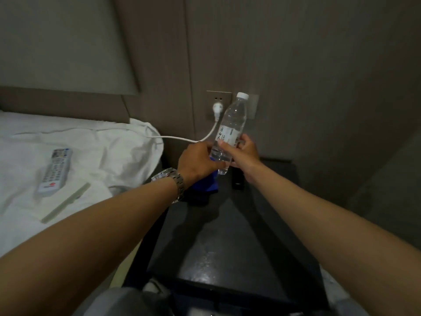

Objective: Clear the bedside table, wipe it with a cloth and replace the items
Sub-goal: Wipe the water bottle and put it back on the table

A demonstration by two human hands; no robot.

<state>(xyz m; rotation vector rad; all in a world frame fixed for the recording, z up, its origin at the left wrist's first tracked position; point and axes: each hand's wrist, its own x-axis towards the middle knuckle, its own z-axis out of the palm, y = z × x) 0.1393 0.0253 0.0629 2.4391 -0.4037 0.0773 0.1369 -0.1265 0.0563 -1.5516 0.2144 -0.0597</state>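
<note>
Water bottle [232,124], clear plastic with a white screw cap and a pale label bearing dark printed characters, is being held above the far end of the dark bedside table [227,236], tilting so its cap is leaning away from the person toward the wall. Right hand [245,153] is wrapping its fingers [227,148] around the lower half of the bottle, just under the label, with the thumb showing on the far side. Left hand [198,161] is closing around the bottle's base from the other side, its fingers curling out of sight beneath, so both hands are gripping the bottle together. Directly below the left fingers a blue cloth [208,182] is lying bunched on the tabletop, partly hidden by that hand; whether the hand is also touching it cannot be told. Just under the right wrist a small dark object [238,181] is lying on the table, too dim to identify. A metal watch [170,179] is sitting on the left wrist. Beyond the fingertips, behind the bottle, a white plug [216,108] is sitting in a wall socket [218,99], its white cable [182,139] running off toward the bed. Well to the left of the hands, on the white bedding [91,144], a grey remote control [54,172] and a pale green stick-shaped item [66,202] are lying side by side.
</note>
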